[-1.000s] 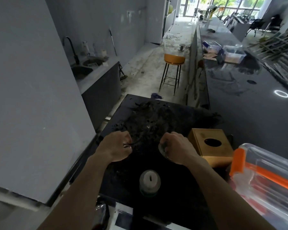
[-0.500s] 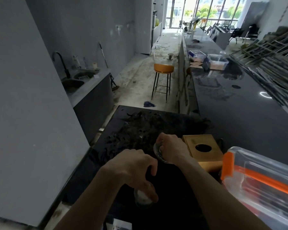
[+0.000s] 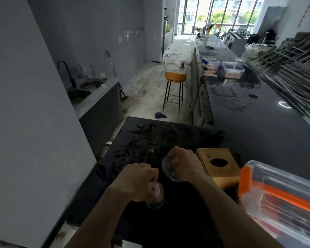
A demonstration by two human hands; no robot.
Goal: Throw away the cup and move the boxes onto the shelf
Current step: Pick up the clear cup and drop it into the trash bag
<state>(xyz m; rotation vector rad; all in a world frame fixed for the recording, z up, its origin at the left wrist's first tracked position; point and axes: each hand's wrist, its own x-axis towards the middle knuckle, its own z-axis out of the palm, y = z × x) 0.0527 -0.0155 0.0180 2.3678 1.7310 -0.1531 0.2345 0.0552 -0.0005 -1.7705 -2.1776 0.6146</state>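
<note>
My right hand (image 3: pixel 184 164) is closed around a clear plastic cup (image 3: pixel 169 170), held tilted on its side above the black counter (image 3: pixel 177 221). My left hand (image 3: pixel 136 182) grips a small glass jar (image 3: pixel 155 196) with something pale inside, just above the counter. To the right of my right hand sits a wooden box (image 3: pixel 218 163) with a round hole in its top. A clear plastic box with orange clips (image 3: pixel 283 199) lies at the near right. Further clear boxes (image 3: pixel 232 68) stand far along the long counter.
Dark debris (image 3: pixel 156 140) is scattered over the far part of the black counter. A grey wall panel (image 3: pixel 30 113) is close on the left. Beyond are a sink (image 3: pixel 81 93), an orange stool (image 3: pixel 174 90) on the dusty floor, and stacked metal frames (image 3: pixel 293 68) on the right.
My left hand moved from the debris back to the small jar and closed on it. My right hand stayed in place holding the cup. The camera tilted up.
</note>
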